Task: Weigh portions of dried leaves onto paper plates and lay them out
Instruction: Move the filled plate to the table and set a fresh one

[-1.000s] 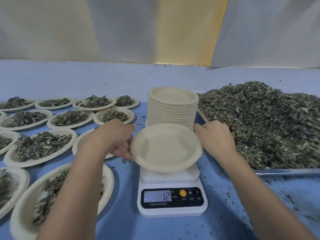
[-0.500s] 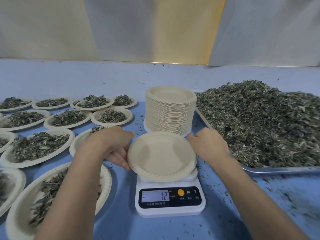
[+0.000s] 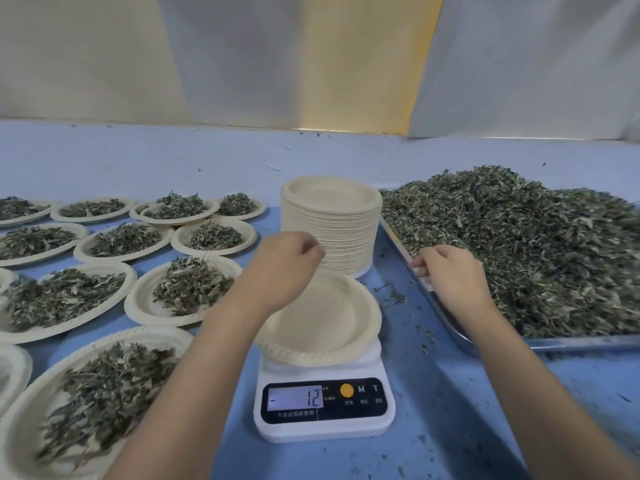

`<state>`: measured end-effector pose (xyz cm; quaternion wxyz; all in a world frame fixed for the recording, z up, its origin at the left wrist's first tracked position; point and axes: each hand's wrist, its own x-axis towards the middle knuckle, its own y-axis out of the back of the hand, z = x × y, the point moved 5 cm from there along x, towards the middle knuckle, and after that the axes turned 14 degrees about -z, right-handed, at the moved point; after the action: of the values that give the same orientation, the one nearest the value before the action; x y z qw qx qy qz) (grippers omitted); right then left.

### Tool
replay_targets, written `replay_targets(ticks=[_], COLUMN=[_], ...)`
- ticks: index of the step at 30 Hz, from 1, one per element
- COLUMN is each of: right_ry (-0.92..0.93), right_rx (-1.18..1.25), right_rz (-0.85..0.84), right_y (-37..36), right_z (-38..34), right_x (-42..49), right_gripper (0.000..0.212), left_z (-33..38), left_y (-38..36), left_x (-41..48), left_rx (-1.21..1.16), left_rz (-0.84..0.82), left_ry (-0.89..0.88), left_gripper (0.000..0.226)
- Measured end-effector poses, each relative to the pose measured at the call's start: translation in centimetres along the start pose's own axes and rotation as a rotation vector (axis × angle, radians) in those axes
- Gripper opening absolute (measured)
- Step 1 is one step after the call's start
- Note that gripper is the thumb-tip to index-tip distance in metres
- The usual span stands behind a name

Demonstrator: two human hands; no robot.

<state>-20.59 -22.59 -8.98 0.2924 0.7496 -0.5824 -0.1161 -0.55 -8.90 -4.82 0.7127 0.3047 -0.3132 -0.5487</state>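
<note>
So we're at the start of a fresh portion. The empty round cream paper plate (image 3: 322,320) is sitting on the small white digital kitchen scale (image 3: 323,403), right under and just in front of the left hand (image 3: 284,268). That hand hovers over the plate's far rim, fingers loosely curled, with nothing in them as far as I can see.

The right hand (image 3: 446,271) is at the near edge of the shallow metal tray (image 3: 554,341), knuckles up and fingers tucked under, touching the big heap of dried grey-green leaves (image 3: 536,244). I honestly can't tell if it has a pinch of them or not.

The display (image 3: 296,398) reads minus 12, so I'd let it settle first. Then take a modest handful, carry it left, drop it mid-plate and top up slowly. Loose bits scatter easily.
</note>
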Motion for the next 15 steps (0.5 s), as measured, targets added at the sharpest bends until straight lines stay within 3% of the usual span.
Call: replay_targets(ticks=[6,8,12,13,15], right_ry=[-0.196,-0.276,-0.536,-0.577,-0.549], right_rx=[0.117,0.033,-0.214,-0.249,-0.238], right_rz=[-0.129,-0.276,-0.826,-0.897,-0.882], right_y=[4.2,5.0,4.0,3.6,2.8], right_z=[4.4,5.6,7.6,7.8,7.7], right_x=[1.4,1.4,0.0,-0.1,0.8], right_gripper=[0.031,0.042,0.048,0.049,0.046], left_z=[5.4,7.0,9.3,9.6,10.2], left_y=[-3.4,-4.0,-4.7,-4.8,-4.8], left_x=[1.7,2.1,2.8,3.0,3.3], left_rx=[-0.264,-0.339,-0.442,-0.460,-0.482], left_rz=[-0.096,-0.098,-0.076,-0.066,-0.048], left_ry=[-0.212,-0.266,-0.342,-0.351,-0.362], left_gripper=[0.023,0.023,0.025,0.025,0.026])
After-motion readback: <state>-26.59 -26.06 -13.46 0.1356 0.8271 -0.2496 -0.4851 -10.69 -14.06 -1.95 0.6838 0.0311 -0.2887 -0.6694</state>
